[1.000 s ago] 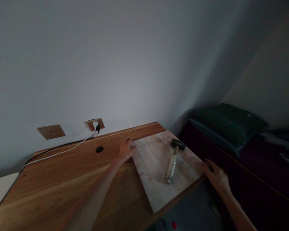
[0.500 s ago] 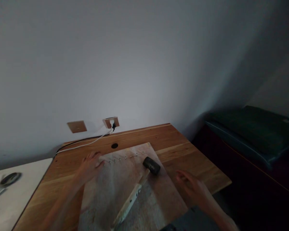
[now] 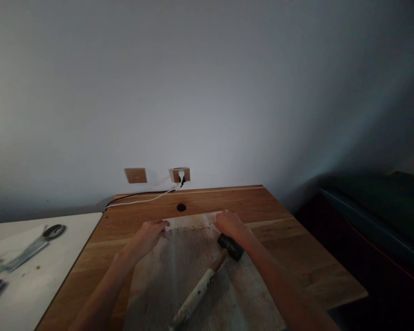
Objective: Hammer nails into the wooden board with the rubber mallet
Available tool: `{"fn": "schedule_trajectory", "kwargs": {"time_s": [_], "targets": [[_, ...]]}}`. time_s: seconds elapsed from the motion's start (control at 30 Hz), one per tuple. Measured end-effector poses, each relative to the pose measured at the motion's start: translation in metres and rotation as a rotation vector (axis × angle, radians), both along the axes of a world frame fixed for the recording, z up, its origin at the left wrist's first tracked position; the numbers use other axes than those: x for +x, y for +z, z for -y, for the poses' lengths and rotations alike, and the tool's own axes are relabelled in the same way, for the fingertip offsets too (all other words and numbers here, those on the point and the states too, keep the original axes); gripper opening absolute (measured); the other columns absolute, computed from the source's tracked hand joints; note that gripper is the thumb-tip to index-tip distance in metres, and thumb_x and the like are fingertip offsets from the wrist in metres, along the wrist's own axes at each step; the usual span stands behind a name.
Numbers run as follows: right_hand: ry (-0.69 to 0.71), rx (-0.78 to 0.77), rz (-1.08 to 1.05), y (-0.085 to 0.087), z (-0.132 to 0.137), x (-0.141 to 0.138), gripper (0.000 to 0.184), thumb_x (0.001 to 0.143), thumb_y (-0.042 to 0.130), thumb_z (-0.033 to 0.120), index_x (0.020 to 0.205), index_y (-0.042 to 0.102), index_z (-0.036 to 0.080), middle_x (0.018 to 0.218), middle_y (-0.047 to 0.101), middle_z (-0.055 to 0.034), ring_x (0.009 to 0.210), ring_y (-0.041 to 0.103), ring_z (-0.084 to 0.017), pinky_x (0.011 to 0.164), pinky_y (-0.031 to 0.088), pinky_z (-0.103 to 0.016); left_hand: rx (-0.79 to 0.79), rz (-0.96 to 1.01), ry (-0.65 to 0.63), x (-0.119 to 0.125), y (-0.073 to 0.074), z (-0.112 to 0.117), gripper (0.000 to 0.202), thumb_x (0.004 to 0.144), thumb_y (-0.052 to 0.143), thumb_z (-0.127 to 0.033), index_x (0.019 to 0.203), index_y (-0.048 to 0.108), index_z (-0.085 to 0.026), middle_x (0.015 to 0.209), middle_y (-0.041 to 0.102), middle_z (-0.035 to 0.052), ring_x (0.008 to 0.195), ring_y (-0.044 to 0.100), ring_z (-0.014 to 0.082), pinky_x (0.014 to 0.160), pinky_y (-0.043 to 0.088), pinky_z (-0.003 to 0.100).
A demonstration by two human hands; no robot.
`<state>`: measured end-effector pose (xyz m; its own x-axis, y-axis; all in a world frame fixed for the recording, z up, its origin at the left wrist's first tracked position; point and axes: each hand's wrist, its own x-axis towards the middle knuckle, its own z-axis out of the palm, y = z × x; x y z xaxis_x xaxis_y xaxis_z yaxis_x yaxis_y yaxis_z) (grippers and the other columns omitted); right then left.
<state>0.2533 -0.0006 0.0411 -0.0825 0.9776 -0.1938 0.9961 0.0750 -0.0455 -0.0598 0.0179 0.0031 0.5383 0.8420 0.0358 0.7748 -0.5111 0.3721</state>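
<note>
A pale worn board (image 3: pixel 179 271) lies on the wooden desk (image 3: pixel 290 239) in front of me. A mallet (image 3: pixel 207 278) with a black head and a whitish handle rests on it, slanting toward me. My left hand (image 3: pixel 148 236) grips the board's far left corner, fingers curled over the edge. My right hand (image 3: pixel 229 224) rests on the far right corner, just behind the mallet's head, fingers bent down onto the board. A row of small nails runs along the far edge between my hands.
A white cable (image 3: pixel 145 200) runs from a wall socket (image 3: pixel 180 174) across the desk's back edge, near a round cable hole (image 3: pixel 181 207). A white table (image 3: pixel 27 271) with tools adjoins on the left. Dark furniture (image 3: pixel 376 216) stands to the right.
The board with the mallet has moved from the desk's right edge to the middle. My right hand has shifted from the board's near side to its far right corner.
</note>
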Motion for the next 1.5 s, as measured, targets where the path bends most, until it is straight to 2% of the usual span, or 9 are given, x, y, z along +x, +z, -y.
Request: {"fn": "schedule_trajectory", "kwargs": {"time_s": [0.23, 0.33, 0.5, 0.63, 0.77, 0.87, 1.07, 1.3, 1.5], "targets": [[0.201, -0.027, -0.046, 0.018, 0.009, -0.005, 0.022, 0.097, 0.066, 0.039, 0.103, 0.073, 0.019, 0.104, 0.076, -0.0047, 0.099, 0.07, -0.019, 0.091, 0.053, -0.034, -0.069, 0.059, 0.011, 0.014, 0.009, 0.005, 0.028, 0.095, 0.062, -0.036, 0.119, 0.068, -0.023, 0.09, 0.075, 0.0024, 0.083, 0.071, 0.0203, 0.079, 0.051, 0.028], [0.242, -0.007, -0.066, 0.015, 0.01, -0.011, 0.029, 0.096, 0.065, 0.045, 0.107, 0.074, 0.02, 0.107, 0.077, -0.0079, 0.104, 0.07, -0.02, 0.088, 0.051, -0.028, 0.025, 0.048, -0.031, 0.02, -0.002, 0.007, 0.023, 0.094, 0.061, -0.028, 0.115, 0.068, -0.021, 0.109, 0.072, 0.0076, 0.097, 0.069, 0.0219, 0.088, 0.051, 0.031], [0.143, 0.045, 0.039, -0.004, 0.001, -0.024, 0.029, 0.101, 0.061, 0.039, 0.112, 0.069, 0.014, 0.115, 0.073, -0.0106, 0.106, 0.069, -0.024, 0.095, 0.054, -0.045, 0.042, 0.045, -0.067, 0.021, -0.014, 0.006, 0.03, 0.095, 0.044, -0.009, 0.107, 0.07, -0.02, 0.11, 0.07, 0.0087, 0.106, 0.066, 0.0221, 0.095, 0.048, 0.032], [0.215, 0.029, 0.021, 0.0, 0.001, -0.022, 0.024, 0.101, 0.061, 0.035, 0.112, 0.069, 0.015, 0.117, 0.071, -0.0086, 0.108, 0.068, -0.023, 0.097, 0.053, -0.046, 0.004, 0.011, -0.037, 0.024, 0.0, 0.002, 0.025, 0.097, 0.046, -0.014, 0.096, 0.07, -0.019, 0.103, 0.072, 0.0081, 0.099, 0.068, 0.0224, 0.088, 0.047, 0.031], [0.343, -0.022, -0.084, 0.012, 0.006, -0.016, 0.021, 0.095, 0.067, 0.035, 0.11, 0.072, 0.021, 0.11, 0.075, -0.0058, 0.105, 0.069, -0.021, 0.091, 0.051, -0.03, -0.015, 0.033, 0.055, 0.03, 0.017, 0.0, 0.02, 0.098, 0.055, -0.03, 0.087, 0.069, -0.02, 0.093, 0.071, 0.0049, 0.089, 0.068, 0.0213, 0.079, 0.046, 0.029], [0.324, -0.004, -0.103, 0.011, 0.005, -0.023, 0.029, 0.097, 0.064, 0.041, 0.116, 0.069, 0.019, 0.114, 0.074, -0.0087, 0.108, 0.068, -0.022, 0.09, 0.05, -0.03, -0.007, 0.038, 0.021, 0.034, 0.015, 0.0, 0.019, 0.096, 0.06, -0.037, 0.093, 0.068, -0.021, 0.095, 0.07, 0.0045, 0.085, 0.068, 0.0208, 0.076, 0.047, 0.029], [0.252, 0.025, -0.05, -0.002, -0.001, -0.046, 0.022, 0.101, 0.061, 0.033, 0.111, 0.069, 0.015, 0.113, 0.072, -0.0076, 0.103, 0.069, -0.022, 0.093, 0.054, -0.045, -0.017, 0.093, -0.076, 0.039, -0.004, -0.002, 0.021, 0.093, 0.052, -0.012, 0.1, 0.07, -0.019, 0.104, 0.071, 0.0068, 0.093, 0.068, 0.0205, 0.083, 0.048, 0.029], [0.411, -0.016, -0.191, 0.012, 0.001, -0.036, 0.026, 0.09, 0.071, 0.028, 0.115, 0.07, 0.023, 0.11, 0.073, -0.0037, 0.104, 0.068, -0.017, 0.087, 0.049, -0.024, 0.054, -0.034, 0.023, 0.053, 0.008, -0.002, 0.017, 0.097, 0.058, -0.026, 0.09, 0.07, -0.017, 0.1, 0.072, 0.012, 0.093, 0.069, 0.0262, 0.081, 0.047, 0.033], [0.298, 0.017, -0.171, -0.002, -0.009, -0.06, 0.02, 0.1, 0.059, 0.029, 0.103, 0.07, 0.013, 0.107, 0.073, -0.0088, 0.1, 0.068, -0.023, 0.089, 0.052, -0.04, 0.033, -0.012, -0.014, 0.059, 0.012, 0.003, 0.016, 0.097, 0.059, -0.03, 0.097, 0.069, -0.017, 0.098, 0.071, 0.0099, 0.088, 0.069, 0.0254, 0.077, 0.049, 0.032]]}}
